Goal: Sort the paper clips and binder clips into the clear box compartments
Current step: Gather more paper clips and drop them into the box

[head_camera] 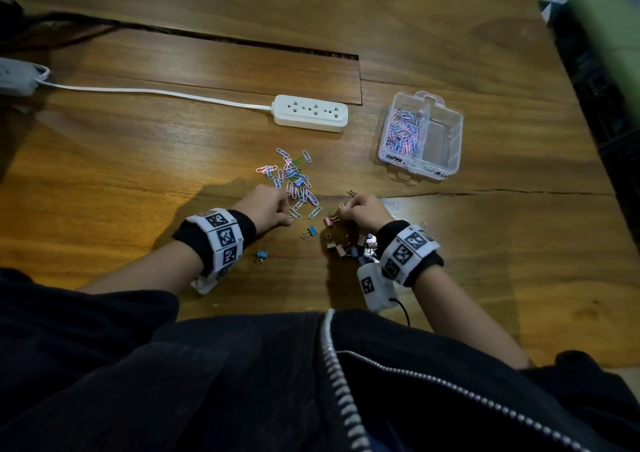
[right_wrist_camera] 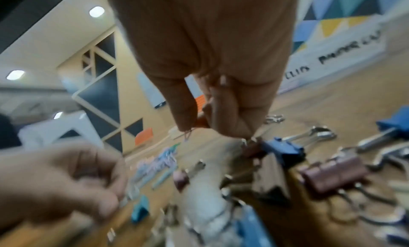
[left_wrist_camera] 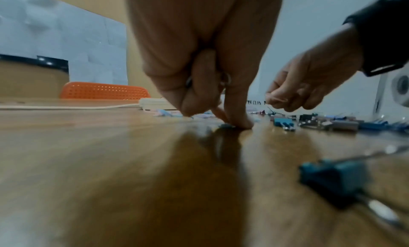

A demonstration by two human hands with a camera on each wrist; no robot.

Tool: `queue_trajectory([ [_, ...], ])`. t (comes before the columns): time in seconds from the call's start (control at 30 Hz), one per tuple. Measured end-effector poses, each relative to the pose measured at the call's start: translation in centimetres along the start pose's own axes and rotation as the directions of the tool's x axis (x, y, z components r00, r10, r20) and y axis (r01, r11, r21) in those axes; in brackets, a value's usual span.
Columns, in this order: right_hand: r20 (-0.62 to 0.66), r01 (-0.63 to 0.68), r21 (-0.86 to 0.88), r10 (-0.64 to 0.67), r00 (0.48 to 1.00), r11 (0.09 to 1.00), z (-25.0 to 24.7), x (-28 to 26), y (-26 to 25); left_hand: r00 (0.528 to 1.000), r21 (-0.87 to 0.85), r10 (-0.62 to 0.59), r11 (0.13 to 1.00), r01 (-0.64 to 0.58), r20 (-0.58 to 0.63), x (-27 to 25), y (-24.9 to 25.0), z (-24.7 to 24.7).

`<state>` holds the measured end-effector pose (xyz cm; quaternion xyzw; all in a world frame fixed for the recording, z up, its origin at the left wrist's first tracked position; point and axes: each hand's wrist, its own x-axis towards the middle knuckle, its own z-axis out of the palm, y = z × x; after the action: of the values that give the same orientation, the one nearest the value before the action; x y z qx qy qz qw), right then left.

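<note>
Two hands work low over the brown wooden worktop [head_camera: 104, 160], near its front edge. Furthest left of the task's things, a lone blue binder clip [head_camera: 260, 255] lies just beside the left wrist. The left hand [head_camera: 266, 207] is curled, fingertips down on the worktop at the near edge of the loose pile of pastel paper clips [head_camera: 294, 183]; the left wrist view shows metal loops tucked inside its curled fingers [left_wrist_camera: 234, 97] and a fingertip pressing on a small blue piece. That pile spreads away from the left hand toward the middle of the worktop. Beyond it, toward the far edge, lies a white power strip [head_camera: 311, 113] with its cord running off left. Between the hands a second blue binder clip [head_camera: 309, 232] lies alone. The right hand [head_camera: 363, 211] is also curled, raised a little above the worktop, pinching a thin wire clip at its fingertips [right_wrist_camera: 183, 123]; what else it holds I cannot tell. Beneath and just behind its wrist sits a cluster of pink and blue binder clips [head_camera: 349, 249]. Far right, well apart from both hands, stands the clear plastic box [head_camera: 450, 146]: its left compartment holds paper clips, its right one looks bare.
</note>
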<state>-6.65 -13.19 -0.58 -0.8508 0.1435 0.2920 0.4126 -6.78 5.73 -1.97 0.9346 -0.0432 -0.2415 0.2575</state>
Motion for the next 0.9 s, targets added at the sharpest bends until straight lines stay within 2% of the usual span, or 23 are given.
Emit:
queue_trajectory([
  [0.03,0.031,-0.014,0.166,0.009,0.999,0.986,-0.3,-0.1,0.0,1.000,0.010,0.011,1.000,-0.011,0.024,0.0,0.0,0.0],
  [0.1,0.096,-0.032,0.497,-0.018,0.995,0.867,-0.9,-0.2,0.1,0.998,-0.074,0.001,0.997,0.004,0.061,0.0,-0.1,-0.1],
  [0.13,0.116,-0.035,0.604,-0.045,0.992,0.796,-1.1,-0.3,0.0,0.997,-0.169,-0.020,0.985,0.033,0.077,0.0,-0.3,-0.3],
  [0.2,0.139,-0.033,0.701,-0.091,0.986,0.713,-1.3,-0.3,-0.2,0.992,-0.401,-0.074,0.909,0.109,0.101,0.3,-0.6,-0.7],
  [0.23,0.148,-0.035,0.727,-0.106,0.983,0.686,-1.3,-0.3,-0.3,0.988,-0.536,-0.096,0.831,0.147,0.121,0.4,-0.7,-1.0],
  [0.27,0.163,-0.047,0.754,-0.117,0.980,0.655,-1.3,-0.3,-0.6,0.983,-0.681,-0.098,0.710,0.177,0.153,0.6,-0.8,-1.3],
  [0.33,0.213,-0.092,0.790,-0.131,0.968,0.607,-1.3,-0.2,-1.0,0.974,-0.907,-0.038,0.358,0.221,0.222,0.8,-1.0,-1.9],
  [0.37,0.241,-0.119,0.794,-0.128,0.962,0.596,-1.3,-0.2,-1.2,0.969,-0.951,0.006,0.196,0.240,0.246,0.9,-1.1,-2.1],
  [0.4,0.263,-0.144,0.790,-0.117,0.958,0.595,-1.2,-0.3,-1.5,0.964,-0.963,0.048,0.079,0.256,0.261,0.8,-1.0,-2.4],
  [0.43,0.278,-0.166,0.777,-0.094,0.956,0.607,-1.0,-0.2,-1.8,0.959,-0.963,0.089,-0.002,0.271,0.270,0.8,-1.0,-2.5],
  [0.5,0.266,-0.172,0.701,-0.030,0.964,0.693,-0.3,0.2,-2.4,0.947,-0.950,0.166,-0.106,0.295,0.275,0.5,-0.9,-2.8],
  [0.57,0.157,-0.094,0.484,0.019,0.987,0.870,0.8,1.1,-2.5,0.944,-0.933,0.190,-0.189,0.306,0.271,0.2,-0.4,-2.9],
  [0.63,0.056,0.041,0.174,-0.051,0.997,0.984,1.8,1.7,-2.5,0.950,-0.923,0.174,-0.245,0.296,0.258,0.1,0.0,-2.7],
  [0.7,0.050,0.148,-0.135,-0.143,0.988,0.980,2.3,1.8,-2.6,0.960,-0.933,0.120,-0.230,0.276,0.254,0.2,0.2,-2.3],
  [0.73,0.045,0.180,-0.254,-0.174,0.984,0.950,2.5,1.9,-2.5,0.963,-0.949,0.076,-0.166,0.267,0.258,0.4,0.3,-2.1],
  [0.77,0.040,0.202,-0.321,-0.200,0.979,0.925,2.6,2.0,-2.4,0.969,-0.968,0.021,-0.044,0.249,0.248,0.6,0.4,-1.8],
  [0.83,0.029,0.230,-0.344,-0.234,0.972,0.910,2.8,2.0,-2.5,0.982,-0.930,-0.070,0.317,0.186,0.173,1.0,0.8,-1.5],
  [0.9,0.021,0.238,-0.372,-0.248,0.969,0.897,2.9,2.1,-2.5,0.995,-0.726,-0.074,0.681,0.098,0.065,1.3,1.0,-1.2],
])
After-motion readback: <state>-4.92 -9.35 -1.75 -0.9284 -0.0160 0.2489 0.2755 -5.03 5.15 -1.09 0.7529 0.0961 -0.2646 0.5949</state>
